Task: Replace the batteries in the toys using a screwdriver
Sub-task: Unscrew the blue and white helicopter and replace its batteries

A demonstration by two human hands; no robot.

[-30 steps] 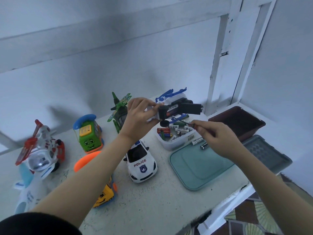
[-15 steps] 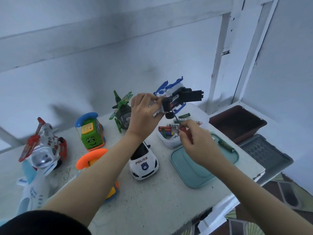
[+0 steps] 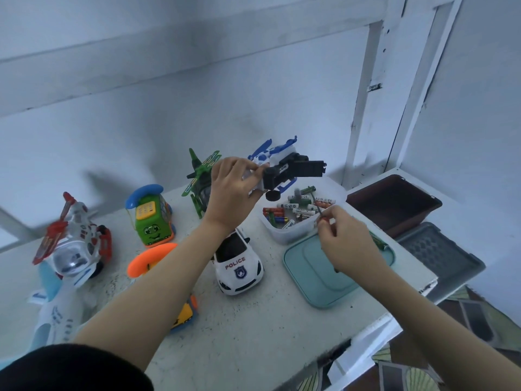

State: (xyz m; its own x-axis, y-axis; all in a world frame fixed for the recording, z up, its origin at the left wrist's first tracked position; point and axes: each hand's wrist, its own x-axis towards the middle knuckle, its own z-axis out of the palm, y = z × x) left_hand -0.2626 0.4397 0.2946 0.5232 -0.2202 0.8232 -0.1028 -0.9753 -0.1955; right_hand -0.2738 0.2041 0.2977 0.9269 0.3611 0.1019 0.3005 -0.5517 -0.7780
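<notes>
While the left hand [image 3: 231,190] grips the blue-and-white toy [image 3: 284,173] raised above the desk [image 3: 253,334], its black underside turned to the right, the right hand [image 3: 344,241] pinches the red-handled screwdriver [image 3: 318,207] lower down. That hand is just over the tub of batteries [image 3: 293,235], and the thin shaft angles up toward the toy without touching it. The step appears to be bringing the tip to the battery cover's screw. To do that well, the toy would be better braced low against the desk than held in the air. The shaft should line up straight with the screw before any turn, and firm inward pressure would stop the tip slipping. A freed screw could go on the teal lid [image 3: 310,280] so it does not roll away. No screw can be made out on the underside. The screwdriver's tip blurs into the batteries behind it. It is unclear whether the black flap jutting right from the toy is the cover swung open or a fixed part. The left hand's fingers hide the toy's near end.
</notes>
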